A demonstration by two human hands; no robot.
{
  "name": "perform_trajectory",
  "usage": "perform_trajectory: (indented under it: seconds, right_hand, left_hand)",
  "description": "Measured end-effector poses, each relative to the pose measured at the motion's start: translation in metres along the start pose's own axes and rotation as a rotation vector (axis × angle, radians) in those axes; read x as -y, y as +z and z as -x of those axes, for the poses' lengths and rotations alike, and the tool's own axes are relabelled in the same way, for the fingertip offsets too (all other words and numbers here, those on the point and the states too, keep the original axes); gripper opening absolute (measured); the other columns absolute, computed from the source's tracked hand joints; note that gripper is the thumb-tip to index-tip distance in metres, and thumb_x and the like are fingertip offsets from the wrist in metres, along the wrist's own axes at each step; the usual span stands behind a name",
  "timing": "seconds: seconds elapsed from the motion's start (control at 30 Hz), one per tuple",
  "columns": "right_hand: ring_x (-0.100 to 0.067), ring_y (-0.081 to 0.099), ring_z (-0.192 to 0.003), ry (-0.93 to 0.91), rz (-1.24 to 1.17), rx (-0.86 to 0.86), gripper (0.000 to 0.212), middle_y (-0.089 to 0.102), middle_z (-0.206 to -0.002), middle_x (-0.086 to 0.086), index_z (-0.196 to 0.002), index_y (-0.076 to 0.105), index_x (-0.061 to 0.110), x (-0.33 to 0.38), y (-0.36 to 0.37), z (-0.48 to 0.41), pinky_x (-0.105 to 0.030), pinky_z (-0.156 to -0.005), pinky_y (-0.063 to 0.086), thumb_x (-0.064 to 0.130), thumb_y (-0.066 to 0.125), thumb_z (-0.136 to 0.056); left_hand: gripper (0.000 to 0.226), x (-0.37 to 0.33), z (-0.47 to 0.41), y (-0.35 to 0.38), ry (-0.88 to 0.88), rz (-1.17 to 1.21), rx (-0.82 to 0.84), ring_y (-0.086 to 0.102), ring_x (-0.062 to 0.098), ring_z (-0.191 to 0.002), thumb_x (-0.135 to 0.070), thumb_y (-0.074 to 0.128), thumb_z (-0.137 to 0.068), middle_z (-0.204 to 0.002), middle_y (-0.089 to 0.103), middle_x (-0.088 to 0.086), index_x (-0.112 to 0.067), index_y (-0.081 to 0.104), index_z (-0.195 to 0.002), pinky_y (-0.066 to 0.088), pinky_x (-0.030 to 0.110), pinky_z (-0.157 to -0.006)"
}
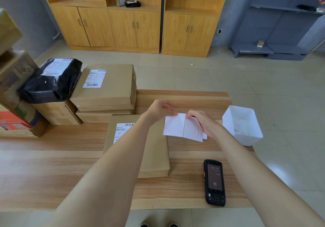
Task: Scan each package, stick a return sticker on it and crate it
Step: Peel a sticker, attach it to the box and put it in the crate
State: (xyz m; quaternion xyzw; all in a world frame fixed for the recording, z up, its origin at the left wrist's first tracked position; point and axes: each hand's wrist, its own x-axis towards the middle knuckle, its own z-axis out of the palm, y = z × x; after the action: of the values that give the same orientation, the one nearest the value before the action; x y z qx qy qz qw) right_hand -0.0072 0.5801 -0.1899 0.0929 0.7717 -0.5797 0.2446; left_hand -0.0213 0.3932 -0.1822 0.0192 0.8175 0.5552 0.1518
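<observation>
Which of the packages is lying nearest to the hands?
The flat cardboard box lying alone under the left forearm; the other boxes and the black bag are stacked at the table's far left.

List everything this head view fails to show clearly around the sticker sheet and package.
All head view.
Blurred: fingertips of the left hand, so its grip on the sticker sheet is unclear.
Too faint: the sticker sheet's print; the right hand covers its right edge.
Covered: the label on the package, partly under the left forearm; text too small.
Cut off: the stacked boxes, by the left frame edge.
</observation>
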Motion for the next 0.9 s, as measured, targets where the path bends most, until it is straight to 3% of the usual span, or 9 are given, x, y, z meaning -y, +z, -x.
perform_trajectory:
  seconds: [0.1, 0.37, 0.57, 0.77, 0.9]
  right_hand:
    - [-0.019, 0.047, -0.063, 0.005, -0.004, -0.008, 0.012, 0.052, -0.077, -0.005, -0.073, 0.053, 0.014, 0.0, 0.0, 0.0, -0.027, -0.053, 0.033, 0.019, 0.049, -0.084]
    - [-0.016, 0.045, -0.064, -0.017, -0.002, -0.009, 0.018, 0.051, -0.072, 0.0, -0.067, 0.052, 0.015, -0.001, -0.002, 0.001, -0.028, -0.057, 0.033, 0.016, 0.047, -0.084]
    - [-0.014, 0.045, -0.082, -0.065, -0.058, -0.062, 0.027, 0.049, -0.083, 0.002, -0.061, 0.051, 0.023, -0.008, -0.004, -0.007, -0.031, -0.086, 0.037, 0.01, 0.055, -0.084]
    - [-0.012, 0.047, -0.083, -0.066, -0.067, -0.054, 0.027, 0.05, -0.079, 0.002, -0.062, 0.05, 0.022, -0.011, -0.007, -0.01, -0.031, -0.089, 0.036, 0.005, 0.053, -0.083]
    - [-0.011, 0.045, -0.072, -0.078, -0.111, -0.018, 0.029, 0.046, -0.069, 0.004, -0.059, 0.044, 0.019, -0.008, -0.005, -0.009, -0.029, -0.08, 0.034, -0.001, 0.043, -0.08]
  left_hand:
    - [0.02, -0.004, 0.0, 0.0, 0.038, -0.034, 0.073, 0.055, 0.008, -0.09, -0.011, 0.073, -0.081, -0.096, 0.062, 0.001, -0.013, 0.071, -0.101, 0.041, 0.014, -0.069]
    - [0.02, -0.005, 0.0, 0.002, 0.003, -0.042, 0.125, 0.054, 0.003, -0.083, -0.017, 0.073, -0.082, -0.09, 0.064, -0.007, -0.014, 0.071, -0.102, 0.039, 0.017, -0.065]
    - [0.046, 0.005, -0.009, 0.002, -0.092, 0.004, -0.059, 0.05, 0.009, -0.074, -0.02, 0.079, -0.076, -0.086, 0.051, -0.004, -0.008, 0.06, -0.116, 0.037, 0.019, -0.057]
    - [0.029, 0.009, -0.008, -0.002, -0.111, 0.014, -0.049, 0.05, 0.008, -0.067, -0.015, 0.074, -0.082, -0.084, 0.053, -0.001, -0.012, 0.062, -0.108, 0.039, 0.015, -0.052]
    - [0.019, 0.007, -0.006, -0.001, -0.096, 0.015, 0.017, 0.055, 0.012, -0.071, -0.02, 0.074, -0.082, -0.083, 0.058, -0.001, -0.019, 0.063, -0.098, 0.04, 0.021, -0.061]
